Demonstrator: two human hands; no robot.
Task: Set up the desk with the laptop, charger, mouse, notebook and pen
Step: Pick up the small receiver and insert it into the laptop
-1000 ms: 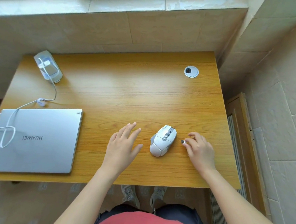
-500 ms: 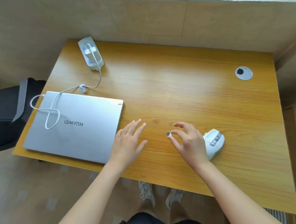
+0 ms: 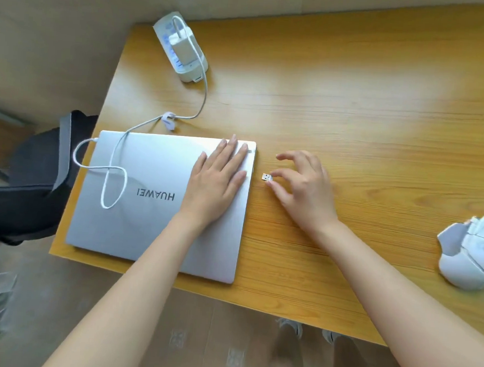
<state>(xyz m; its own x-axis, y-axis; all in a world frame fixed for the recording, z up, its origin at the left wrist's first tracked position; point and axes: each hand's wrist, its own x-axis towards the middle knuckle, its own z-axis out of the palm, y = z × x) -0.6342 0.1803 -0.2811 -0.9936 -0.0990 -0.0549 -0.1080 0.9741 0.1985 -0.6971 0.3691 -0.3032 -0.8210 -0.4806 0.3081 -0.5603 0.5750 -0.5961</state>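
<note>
A closed silver laptop lies at the left end of the wooden desk. My left hand rests flat on the lid near its right edge, fingers apart. My right hand pinches a small USB receiver between thumb and forefinger, just right of the laptop's side. The white charger sits plugged into a white power strip at the desk's back left; its cable loops over the lid. A white mouse lies at the far right.
A dark bag or chair stands beside the desk's left edge. The floor and my shoes show below the front edge. A wall runs behind the desk.
My right hand has carried the USB receiver leftward from the mouse to the laptop's right side. My left hand has moved onto the laptop lid. The camera has swung left.
</note>
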